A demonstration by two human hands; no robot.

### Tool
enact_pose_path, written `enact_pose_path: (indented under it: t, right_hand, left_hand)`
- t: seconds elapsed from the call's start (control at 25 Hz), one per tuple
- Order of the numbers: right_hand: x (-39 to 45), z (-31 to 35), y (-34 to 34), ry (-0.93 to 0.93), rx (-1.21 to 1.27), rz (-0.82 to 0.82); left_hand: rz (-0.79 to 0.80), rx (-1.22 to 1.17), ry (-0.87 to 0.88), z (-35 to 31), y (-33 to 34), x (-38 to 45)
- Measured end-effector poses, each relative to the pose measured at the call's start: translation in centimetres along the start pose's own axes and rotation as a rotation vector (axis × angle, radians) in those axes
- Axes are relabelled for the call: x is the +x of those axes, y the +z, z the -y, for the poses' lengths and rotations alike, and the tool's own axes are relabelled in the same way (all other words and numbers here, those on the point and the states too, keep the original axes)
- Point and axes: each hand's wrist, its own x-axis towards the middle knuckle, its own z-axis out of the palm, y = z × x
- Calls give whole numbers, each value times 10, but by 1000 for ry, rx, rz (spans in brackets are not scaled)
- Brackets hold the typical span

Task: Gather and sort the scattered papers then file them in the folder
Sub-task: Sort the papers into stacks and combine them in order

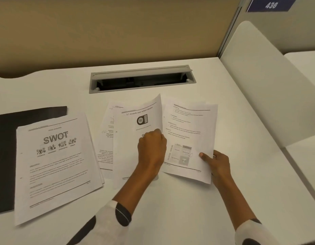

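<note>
A black folder (5,156) lies at the left of the white desk, partly under a stack of papers topped by a SWOT page (56,165). In the middle, my left hand (151,149) grips the right edge of an "Awards and Achievements" sheet (132,138), whose edge lifts off the desk. Another printed sheet (107,138) lies under it. My right hand (218,163) pinches the lower right edge of a page with headings and a small chart (186,135), held slightly raised.
A grey cable hatch (142,78) stands open in the desk behind the papers. A tan partition (118,32) closes the back. A white rounded divider panel (269,85) borders the right side. Desk surface (171,209) extends toward me.
</note>
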Motion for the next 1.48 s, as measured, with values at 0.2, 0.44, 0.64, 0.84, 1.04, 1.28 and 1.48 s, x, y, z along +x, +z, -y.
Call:
enact_pose_path:
  t: [0.2,0.44,0.64,0.84,1.04,1.28,1.48]
  right_hand:
    - [3,0,-20,-43,-115,-22]
    - [-6,5,3,32,21,156]
    - [-3,15,13,166,28,137]
    - [0,11,20,81,-87,104]
    - [12,6,3,60,-98,127]
    - [9,6,-5,138,66,209]
    - [6,6,-4,181,160,272]
  left_hand:
    - [-84,-232,43,-1,-8,6]
    - [244,-18,165,-24,35,-8]
    - [142,-330,77,-4,21,3]
    - [-80,183,-145,110,-13,41]
    - [156,324,-66,131,1,13]
    - [411,-121,-247,75,26,6]
    - [248,-159,-97,74,18,10]
